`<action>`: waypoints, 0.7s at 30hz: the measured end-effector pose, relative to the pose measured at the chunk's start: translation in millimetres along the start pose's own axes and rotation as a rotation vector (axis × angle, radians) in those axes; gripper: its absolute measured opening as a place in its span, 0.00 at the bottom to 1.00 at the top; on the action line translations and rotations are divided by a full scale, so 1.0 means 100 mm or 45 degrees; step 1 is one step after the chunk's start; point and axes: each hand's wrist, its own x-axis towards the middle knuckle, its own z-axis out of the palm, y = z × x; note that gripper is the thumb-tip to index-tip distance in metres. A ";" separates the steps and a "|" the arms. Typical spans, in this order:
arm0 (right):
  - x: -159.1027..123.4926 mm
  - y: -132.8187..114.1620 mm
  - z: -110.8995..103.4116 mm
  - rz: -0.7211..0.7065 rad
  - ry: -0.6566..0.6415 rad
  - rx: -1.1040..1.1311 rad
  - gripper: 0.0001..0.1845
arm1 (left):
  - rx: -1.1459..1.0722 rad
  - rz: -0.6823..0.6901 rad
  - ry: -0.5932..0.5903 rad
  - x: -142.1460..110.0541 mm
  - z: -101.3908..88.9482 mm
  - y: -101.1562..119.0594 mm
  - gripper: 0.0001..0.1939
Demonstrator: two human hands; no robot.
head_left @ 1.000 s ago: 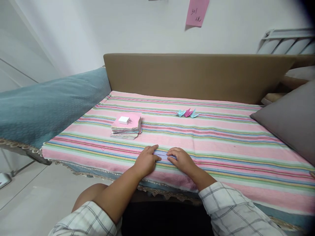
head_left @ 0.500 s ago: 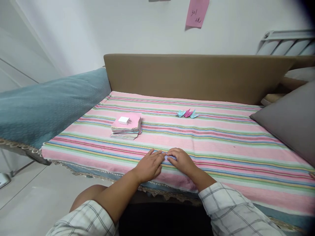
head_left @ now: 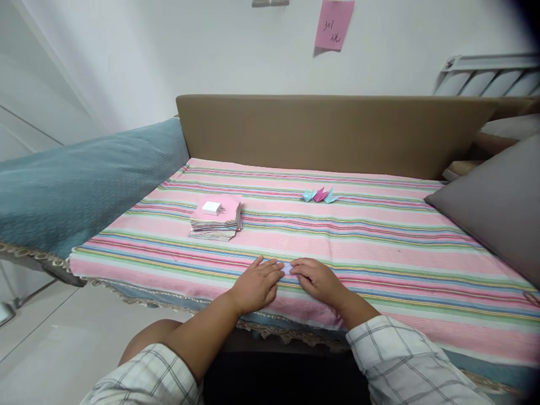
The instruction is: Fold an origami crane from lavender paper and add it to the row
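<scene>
A small piece of pale purple folded paper (head_left: 287, 269) lies on the striped cloth between my two hands, mostly covered by fingers. My left hand (head_left: 258, 285) rests flat, fingers stretched out, its fingertips over the paper's left end. At the right end, my right hand (head_left: 317, 279) has its thumb and curled fingers closed on the paper's edge. Farther back stand folded paper cranes, one magenta (head_left: 320, 195) between two light blue ones, touching each other in a row.
To the left sits a stack of square paper (head_left: 230, 203), pink on top, with a white charger plug (head_left: 211, 208) on it. A grey cushion (head_left: 493, 197) leans at the right. Behind the striped cloth (head_left: 375, 264) rises a brown backrest (head_left: 320, 135); a blue-covered armrest (head_left: 97, 174) bounds the left.
My right hand has shifted slightly right and its fingers have drawn back, so more of the purple paper shows. The left hand stays in place. The view has tilted a little.
</scene>
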 end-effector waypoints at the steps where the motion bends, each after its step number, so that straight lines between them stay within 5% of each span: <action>1: -0.02 0.00 0.00 -0.039 -0.018 -0.058 0.17 | 0.002 0.002 0.001 0.00 0.00 0.00 0.21; 8: -0.04 -0.06 0.03 -0.135 -0.063 -0.323 0.19 | 0.008 -0.011 0.012 0.00 0.00 0.01 0.21; 21: -0.13 -0.02 0.05 -0.087 0.090 -0.329 0.14 | -0.001 -0.016 0.015 0.00 0.02 0.00 0.20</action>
